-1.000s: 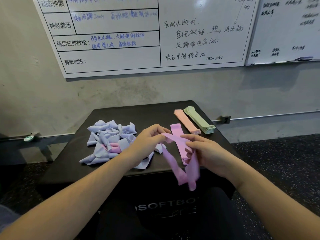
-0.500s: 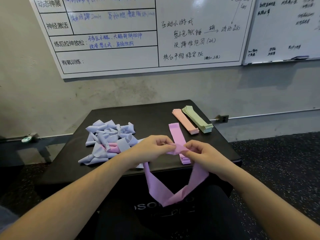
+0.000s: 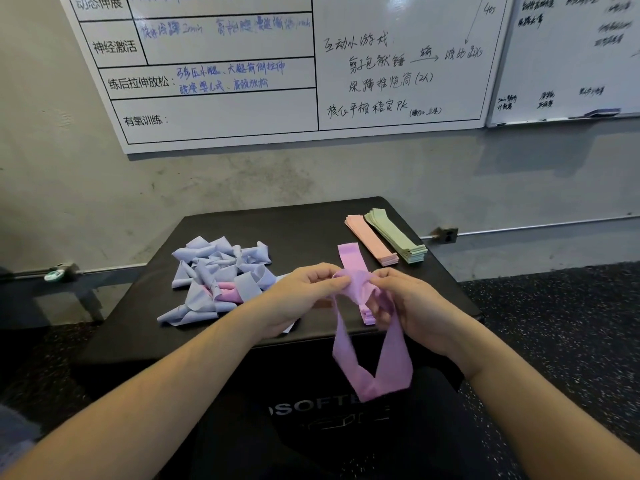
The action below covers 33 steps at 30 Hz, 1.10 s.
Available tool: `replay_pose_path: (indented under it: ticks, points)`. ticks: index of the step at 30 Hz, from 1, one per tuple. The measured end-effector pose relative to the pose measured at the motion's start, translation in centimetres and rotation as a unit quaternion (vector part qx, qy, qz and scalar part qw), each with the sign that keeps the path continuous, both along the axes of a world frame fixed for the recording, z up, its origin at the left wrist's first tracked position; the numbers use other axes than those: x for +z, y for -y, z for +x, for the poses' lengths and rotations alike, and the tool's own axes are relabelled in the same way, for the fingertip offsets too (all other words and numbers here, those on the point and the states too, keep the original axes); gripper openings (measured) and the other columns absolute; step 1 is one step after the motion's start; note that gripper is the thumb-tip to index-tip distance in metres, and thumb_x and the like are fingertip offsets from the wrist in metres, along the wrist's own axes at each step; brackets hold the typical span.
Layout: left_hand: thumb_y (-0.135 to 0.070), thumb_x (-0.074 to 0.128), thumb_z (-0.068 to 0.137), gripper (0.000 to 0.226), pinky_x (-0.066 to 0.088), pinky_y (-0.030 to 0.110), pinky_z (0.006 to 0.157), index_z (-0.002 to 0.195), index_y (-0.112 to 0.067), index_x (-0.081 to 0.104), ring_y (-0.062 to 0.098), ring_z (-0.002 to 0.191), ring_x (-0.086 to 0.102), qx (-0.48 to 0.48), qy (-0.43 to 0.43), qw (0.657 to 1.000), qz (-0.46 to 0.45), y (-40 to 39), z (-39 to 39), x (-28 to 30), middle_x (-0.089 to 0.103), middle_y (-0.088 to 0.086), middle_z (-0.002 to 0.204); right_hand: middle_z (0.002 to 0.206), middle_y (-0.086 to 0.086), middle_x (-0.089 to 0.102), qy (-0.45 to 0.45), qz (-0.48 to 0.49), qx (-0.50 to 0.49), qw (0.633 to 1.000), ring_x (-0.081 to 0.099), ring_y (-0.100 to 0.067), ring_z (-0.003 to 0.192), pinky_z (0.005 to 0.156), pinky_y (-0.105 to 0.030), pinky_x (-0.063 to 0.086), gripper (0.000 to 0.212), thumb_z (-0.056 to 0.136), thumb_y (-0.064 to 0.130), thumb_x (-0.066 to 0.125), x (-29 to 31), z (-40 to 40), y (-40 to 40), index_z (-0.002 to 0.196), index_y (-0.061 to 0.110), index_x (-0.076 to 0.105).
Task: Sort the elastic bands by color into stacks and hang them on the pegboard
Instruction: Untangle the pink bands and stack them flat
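Observation:
A purple elastic band hangs as a loop in front of the black box. My left hand and my right hand pinch its bunched top between them, close together. Beneath my hands a flat purple stack lies on the box, partly hidden. A pink stack and a green stack lie side by side at the back right. A loose heap of pale blue bands with one pink-purple band in it covers the left side.
Two whiteboards with handwriting hang on the grey wall behind the box. A pipe with a wall socket runs along the wall's base. Dark speckled floor lies to the right. No pegboard shows.
My hands have drawn closer together and bunched the band's top. The hanging loop has narrowed and shifted slightly right; one second ago it was a twisted clump.

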<state>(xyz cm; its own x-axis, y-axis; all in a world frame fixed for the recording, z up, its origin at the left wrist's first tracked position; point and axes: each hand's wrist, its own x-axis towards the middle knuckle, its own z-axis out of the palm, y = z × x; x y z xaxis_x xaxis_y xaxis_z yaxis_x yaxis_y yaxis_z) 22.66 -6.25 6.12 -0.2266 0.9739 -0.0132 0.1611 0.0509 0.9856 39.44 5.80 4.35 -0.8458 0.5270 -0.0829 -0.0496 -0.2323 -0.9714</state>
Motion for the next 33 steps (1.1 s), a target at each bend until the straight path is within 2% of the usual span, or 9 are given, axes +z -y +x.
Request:
replay_pose_path:
  ticks: [3,8,11,17,20,23,26,29,33]
  points:
    - [-0.023,0.063,0.094,0.014,0.053,0.027,0.083,0.094,-0.015,0.075,0.019,0.094,0.065,-0.02,0.074,0.996,0.037,0.3,0.5,-0.2,0.073,0.009,0.099,0.076,-0.012,0.058,0.013,-0.022,0.056,0.998,0.053,-0.019,0.063,0.059,-0.028,0.043,0.017,0.1,0.014,0.053,-0.5,0.0,0.2,0.107,0.002,0.062]
    - [-0.023,0.075,0.089,0.014,0.047,0.035,0.091,0.099,-0.014,0.073,0.023,0.098,0.062,-0.006,0.081,0.996,0.048,0.1,0.3,-0.9,0.07,0.012,0.102,0.101,-0.011,0.067,0.011,0.011,0.036,0.999,0.061,-0.016,0.092,0.084,-0.034,0.045,0.036,0.096,0.026,0.06,-1.6,-0.1,-0.2,0.115,-0.002,0.07]
    - [-0.023,0.073,0.081,0.024,0.053,0.028,0.082,0.101,-0.013,0.065,0.021,0.09,0.065,0.006,0.11,0.993,0.047,0.1,0.7,-1.0,0.072,0.012,0.098,0.11,-0.016,0.07,-0.003,0.018,-0.005,1.0,0.065,-0.019,0.097,0.086,-0.04,0.051,0.028,0.101,0.02,0.054,-1.7,-0.3,0.2,0.118,0.009,0.073]
    - [-0.027,0.079,0.078,0.013,0.046,0.026,0.075,0.082,-0.02,0.069,0.016,0.081,0.059,0.087,0.096,0.989,0.067,-0.5,1.1,-1.1,0.067,0.002,0.083,0.112,-0.015,0.071,-0.068,0.056,-0.128,0.988,0.07,-0.026,0.096,0.095,-0.049,0.055,0.02,0.102,0.016,0.055,-2.3,-0.7,1.4,0.116,0.019,0.069]
    - [-0.037,0.084,0.065,0.016,0.046,0.03,0.072,0.07,-0.028,0.073,0.021,0.084,0.059,0.099,0.11,0.985,0.085,-0.5,1.2,-1.4,0.068,0.006,0.085,0.113,-0.013,0.071,-0.092,0.09,-0.12,0.984,0.07,-0.03,0.1,0.09,-0.046,0.059,0.023,0.101,0.011,0.056,-2.2,-0.2,1.8,0.119,0.019,0.069]
    - [-0.04,0.088,0.059,0.023,0.05,0.033,0.073,0.068,-0.027,0.072,0.026,0.084,0.062,0.106,0.124,0.982,0.091,-0.7,1.2,-1.4,0.07,0.011,0.087,0.103,-0.006,0.073,-0.067,0.16,-0.117,0.978,0.071,-0.02,0.092,0.084,-0.036,0.06,0.021,0.096,0.015,0.067,-1.7,-0.2,2.4,0.115,0.023,0.071]
    - [-0.037,0.093,0.067,0.026,0.049,0.045,0.086,0.074,-0.027,0.071,0.039,0.092,0.064,0.103,0.114,0.983,0.098,-0.9,1.2,-1.5,0.073,0.019,0.101,0.095,-0.008,0.075,-0.062,0.185,-0.142,0.97,0.068,-0.015,0.085,0.08,-0.034,0.059,0.015,0.096,0.012,0.066,-1.4,-0.6,2.4,0.105,0.018,0.076]
    - [-0.027,0.087,0.077,0.019,0.05,0.029,0.076,0.084,-0.028,0.069,0.022,0.088,0.063,0.116,0.103,0.982,0.106,-1.0,1.2,-1.8,0.072,0.004,0.094,0.094,0.0,0.077,-0.052,0.202,-0.16,0.965,0.071,-0.018,0.093,0.086,-0.039,0.059,0.016,0.098,0.017,0.064,-0.9,-0.7,2.0,0.1,0.026,0.077]
    - [-0.038,0.09,0.071,0.063,0.054,0.03,0.09,0.123,-0.024,0.057,0.016,0.112,0.066,0.105,0.047,0.99,0.084,-1.2,1.3,-2.5,0.071,-0.002,0.116,0.093,0.006,0.077,-0.065,0.206,-0.14,0.966,0.07,-0.009,0.094,0.09,-0.034,0.058,0.021,0.1,0.013,0.061,0.1,-0.9,1.9,0.099,0.027,0.077]
